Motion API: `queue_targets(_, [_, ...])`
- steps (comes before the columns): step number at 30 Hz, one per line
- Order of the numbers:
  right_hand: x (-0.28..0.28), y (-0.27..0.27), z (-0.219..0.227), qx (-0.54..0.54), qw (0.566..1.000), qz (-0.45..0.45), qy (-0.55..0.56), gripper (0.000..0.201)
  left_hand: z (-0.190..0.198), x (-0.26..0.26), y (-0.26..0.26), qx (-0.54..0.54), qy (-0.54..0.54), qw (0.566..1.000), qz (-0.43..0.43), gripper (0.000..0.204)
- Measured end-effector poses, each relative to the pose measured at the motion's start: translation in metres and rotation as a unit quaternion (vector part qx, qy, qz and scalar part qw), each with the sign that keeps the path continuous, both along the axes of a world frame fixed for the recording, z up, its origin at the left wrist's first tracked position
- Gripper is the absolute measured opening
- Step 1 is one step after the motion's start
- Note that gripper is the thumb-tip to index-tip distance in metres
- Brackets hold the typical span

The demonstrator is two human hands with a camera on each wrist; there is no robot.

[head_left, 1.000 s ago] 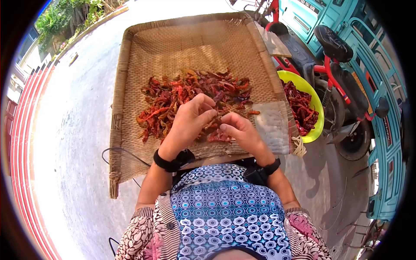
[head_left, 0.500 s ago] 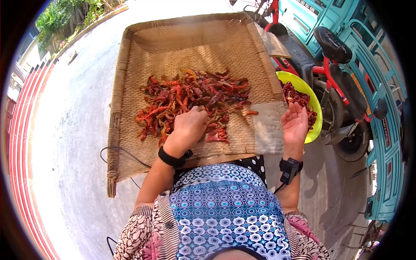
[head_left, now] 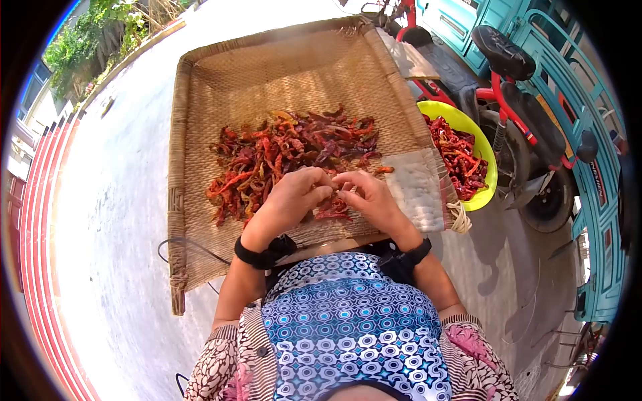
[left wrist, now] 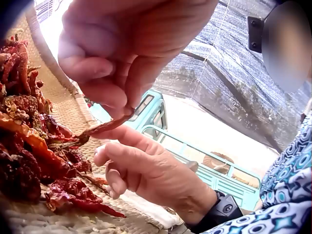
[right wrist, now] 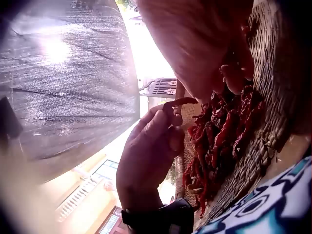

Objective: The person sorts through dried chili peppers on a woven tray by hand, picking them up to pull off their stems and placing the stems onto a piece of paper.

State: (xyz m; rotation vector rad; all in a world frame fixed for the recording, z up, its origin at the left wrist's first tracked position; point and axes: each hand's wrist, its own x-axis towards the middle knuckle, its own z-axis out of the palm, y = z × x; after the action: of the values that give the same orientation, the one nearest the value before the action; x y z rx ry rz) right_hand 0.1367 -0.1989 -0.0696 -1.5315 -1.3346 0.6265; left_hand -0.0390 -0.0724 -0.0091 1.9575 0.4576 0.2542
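Lettering on a teal truck, too small and warped to read surely.
In the head view, a line of pale lettering (head_left: 597, 184) runs steeply down a dark strip on the side of the truck (head_left: 605, 281); it looks like Latin capitals, but the word cannot be made out with certainty. Below it, a small red and pale label (head_left: 607, 239) sits on the same side, its content too small to tell. Near the top edge of the view, small pale marks (head_left: 472, 3) on a dark strip of the truck's upper panel are partly cut off and cannot be read.
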Motion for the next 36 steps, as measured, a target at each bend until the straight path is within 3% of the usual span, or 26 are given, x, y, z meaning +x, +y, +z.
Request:
queue_targets(5, [-0.005,0.006,-0.006,0.029,0.998,0.015,0.057,0.027,-0.004,0.000,0.000,-0.060,-0.061,0.996,-0.029,0.012])
queue_targets(8, [-0.007,0.008,0.009,0.038,0.999,0.000,-0.032,0.023,-0.003,-0.001,-0.001,-0.117,-0.057,0.990,-0.054,0.013])
queue_targets(9, [-0.008,0.009,0.011,0.048,0.998,-0.022,-0.015,0.021,0.000,-0.001,-0.001,-0.143,-0.053,0.986,-0.064,0.014])
queue_targets(11, [-0.011,0.013,0.013,0.069,0.995,-0.066,0.019,0.019,0.010,0.001,-0.007,-0.096,-0.034,0.995,-0.013,0.014])
queue_targets(12, [-0.010,0.016,0.012,0.060,0.989,-0.099,0.093,0.016,0.012,0.002,-0.009,-0.072,-0.024,0.997,0.013,0.015])
queue_targets(15, [0.011,0.013,0.010,0.053,0.911,-0.151,0.380,0.017,-0.011,-0.003,0.002,0.233,0.027,0.971,0.051,0.018])
queue_targets(19, [0.054,-0.008,-0.009,0.056,0.848,-0.161,0.501,0.021,-0.026,-0.006,0.002,0.329,0.143,0.929,0.089,0.021])
queue_targets(23, [0.104,-0.037,0.002,0.220,0.745,-0.213,0.592,0.027,-0.024,-0.005,0.003,0.329,0.179,0.925,0.067,0.015])
queue_targets(25, [0.110,-0.045,0.012,0.203,0.738,-0.220,0.604,0.026,-0.018,-0.003,0.001,0.337,0.190,0.919,0.077,0.012])
queue_targets(27, [0.102,-0.045,0.005,0.114,0.824,-0.219,0.510,0.026,-0.012,-0.002,-0.002,0.330,0.137,0.930,0.083,0.011])
queue_targets(30, [0.050,-0.032,0.018,-0.044,0.931,-0.081,0.353,0.027,-0.013,0.000,-0.004,0.318,0.058,0.944,0.068,0.009])
queue_targets(32, [0.018,-0.020,0.022,-0.071,0.960,0.016,0.271,0.026,-0.013,0.000,-0.005,0.304,0.029,0.950,0.059,0.009])
queue_targets(35, [-0.004,-0.010,0.015,-0.046,0.986,0.046,0.152,0.026,-0.010,0.000,-0.006,0.271,0.029,0.961,0.055,0.010])
queue_targets(36, [-0.006,-0.009,0.017,-0.062,0.979,0.037,0.189,0.025,-0.009,0.000,-0.005,0.258,0.031,0.964,0.054,0.010])
